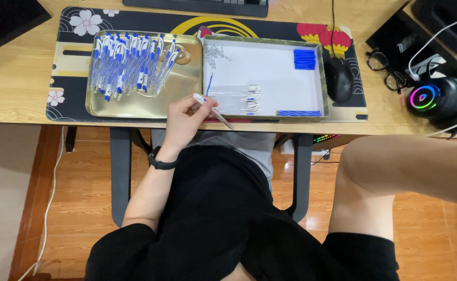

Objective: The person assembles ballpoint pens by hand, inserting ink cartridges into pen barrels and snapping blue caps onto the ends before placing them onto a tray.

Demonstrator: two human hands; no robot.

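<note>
So the left hand is pinching a pen between thumb and fingertips, fingers closed snugly around its white upper end. The clear barrel and tip are pointing down and to the right, just past the front edge of the desk. The pen is hanging right over the seam where the two trays meet. The right hand isn't showing up anywhere, so I can't tell what it's doing.

Just left of the grip, the gold tray is holding a heap of finished-looking blue and white pens at its far end, and the near part is bare metal. Just right, the white tray is carrying the loose bits: clear barrels near the hand, one thin blue refill lying at a slant, small pale parts in the far corner, a stack of blue pieces at the far right, and another row of blue pieces along the front.

My read: one pen is being put together or checked. Whatever comes next is calling for a steady pinch and a short move sideways, since both trays are so close. A dark mouse is sitting beyond the white tray.
</note>
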